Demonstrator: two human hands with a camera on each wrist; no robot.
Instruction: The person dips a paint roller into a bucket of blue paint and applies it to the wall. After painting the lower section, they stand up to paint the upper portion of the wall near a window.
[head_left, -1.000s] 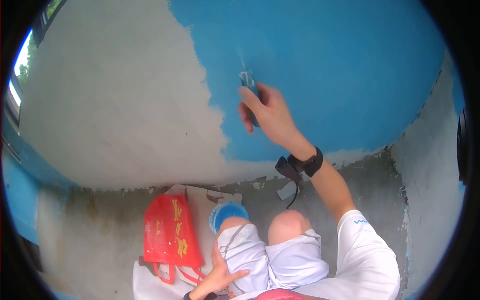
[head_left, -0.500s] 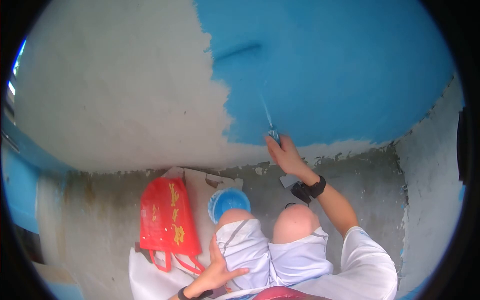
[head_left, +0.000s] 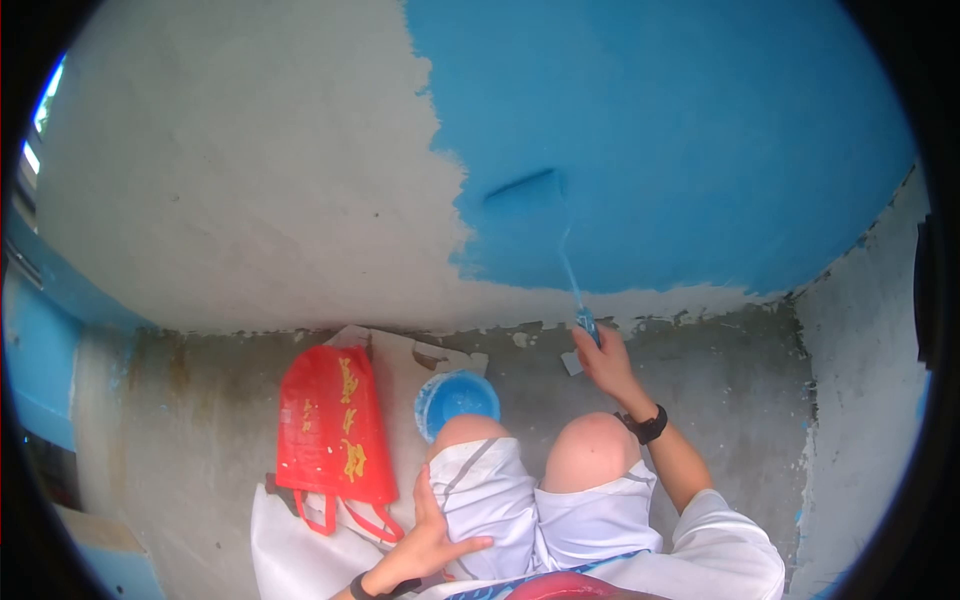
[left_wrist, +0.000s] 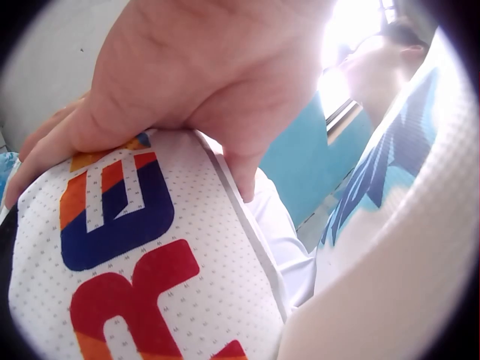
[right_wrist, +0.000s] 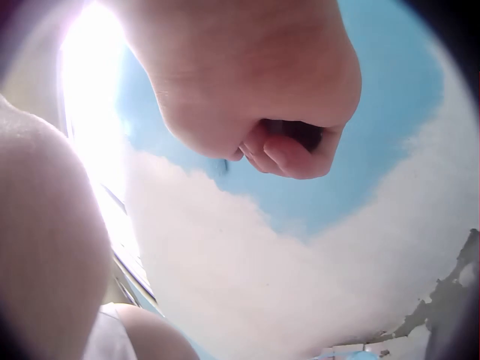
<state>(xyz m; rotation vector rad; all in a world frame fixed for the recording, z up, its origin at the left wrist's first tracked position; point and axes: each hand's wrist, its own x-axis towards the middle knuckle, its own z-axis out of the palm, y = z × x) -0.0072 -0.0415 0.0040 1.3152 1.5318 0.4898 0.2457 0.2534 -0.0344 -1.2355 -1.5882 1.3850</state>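
Note:
My right hand (head_left: 608,365) grips the handle of a paint roller (head_left: 587,322), its thumb along the handle. The roller's thin frame runs up to a blue roller sleeve (head_left: 520,186), which lies against the blue-painted part of the wall (head_left: 700,150), near its ragged left border. In the right wrist view the fingers (right_wrist: 289,156) are curled round the handle, which is mostly hidden. My left hand (head_left: 430,535) rests on the left thigh with fingers spread over the white shorts (left_wrist: 142,217). Just beyond the left knee stands a bucket (head_left: 426,410) with blue paint inside.
Unpainted pale wall (head_left: 250,180) spreads to the left, with a pale strip below the blue. A red bag (head_left: 335,430) with yellow characters lies on a white sheet (head_left: 275,540) left of the legs. A side wall (head_left: 865,330) closes the right.
My right hand has drawn the roller down the wall towards the knees and slightly right, after being high on the blue area. The left hand stays on the thigh.

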